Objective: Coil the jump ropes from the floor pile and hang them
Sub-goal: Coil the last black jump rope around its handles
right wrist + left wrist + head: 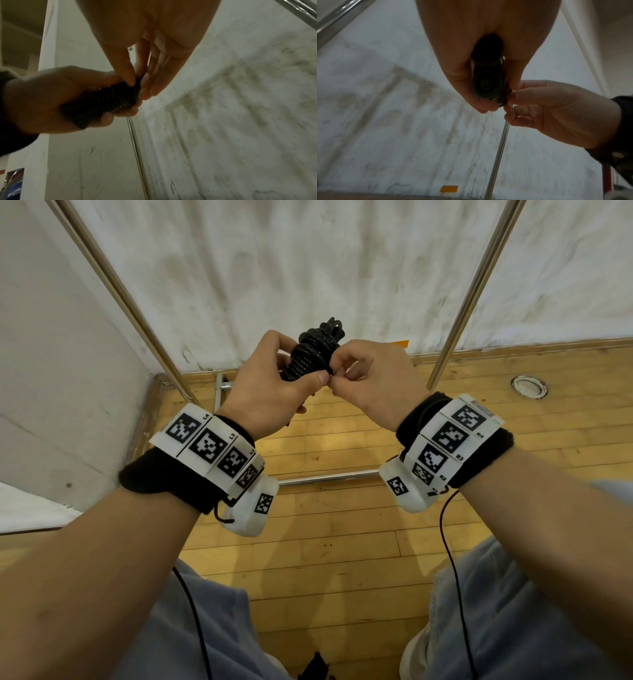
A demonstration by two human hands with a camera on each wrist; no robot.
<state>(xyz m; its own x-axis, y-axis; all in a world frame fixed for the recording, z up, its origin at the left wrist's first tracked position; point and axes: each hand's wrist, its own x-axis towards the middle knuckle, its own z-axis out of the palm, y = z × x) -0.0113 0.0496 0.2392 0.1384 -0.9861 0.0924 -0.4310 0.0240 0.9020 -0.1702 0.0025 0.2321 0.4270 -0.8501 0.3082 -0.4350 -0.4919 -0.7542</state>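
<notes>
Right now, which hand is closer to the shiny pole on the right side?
Right. The right hand is just beside the right pole. The left hand is farther away, on the other side of the rope bundle.

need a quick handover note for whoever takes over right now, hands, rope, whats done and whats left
Left hand: grips the rope bundle, fingers and thumb curled round it, held up in front of the wall.
Right hand: fingertips pinch the bundle's near edge, apparently tucking in the rope's end.
Rope: black, wound into a tight coil; both wrist views show the stacked turns.
Done: this rope is coiled.
Left: secure the end, then hang the bundle, probably on the metal rack whose poles stand to either side. Nothing hangs on the visible parts of it. No floor pile is in view, so I cannot say how many ropes remain.
</notes>
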